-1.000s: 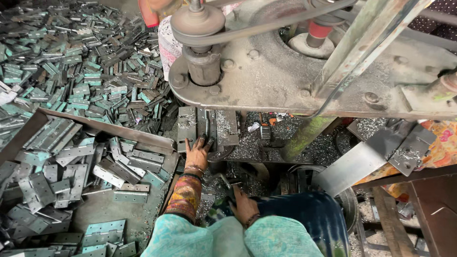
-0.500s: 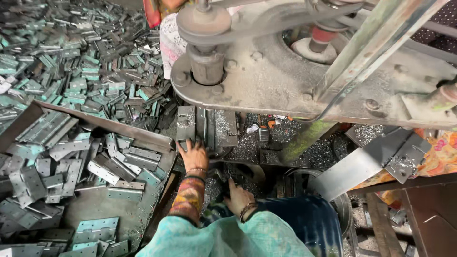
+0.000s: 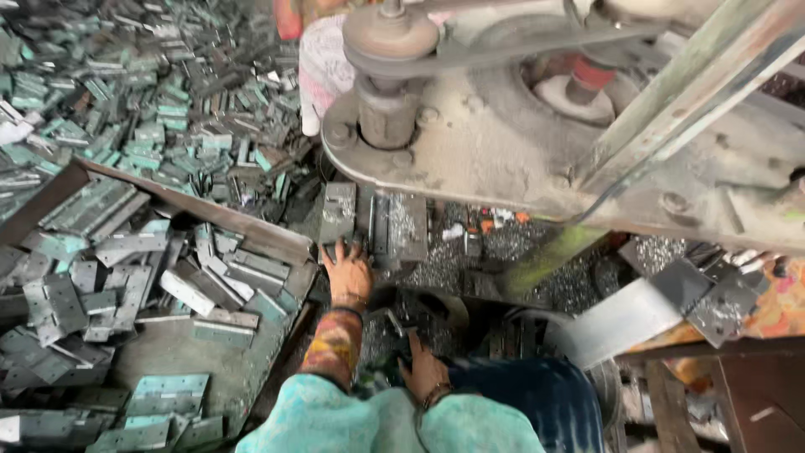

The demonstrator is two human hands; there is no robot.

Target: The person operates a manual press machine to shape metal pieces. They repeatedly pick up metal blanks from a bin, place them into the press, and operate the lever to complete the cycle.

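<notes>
The left hand (image 3: 347,270) reaches forward with fingers spread, its tips on a flat grey metal plate (image 3: 338,211) lying under the press frame (image 3: 503,159), gripping nothing. The right hand (image 3: 425,371) rests low by the lap, curled over small metal pieces; its hold cannot be told. 1 tray (image 3: 168,352) of cut hinge plates (image 3: 168,387) sits just beside the left arm, within reach.

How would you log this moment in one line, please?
left hand: at press bed | right hand: low, near lap | hinge plates: piled left

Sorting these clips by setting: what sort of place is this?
Likely a small metal-stamping workshop: a heavy press machine, heaps of flat metal hinge plates, and the left hand at the die block.
</notes>
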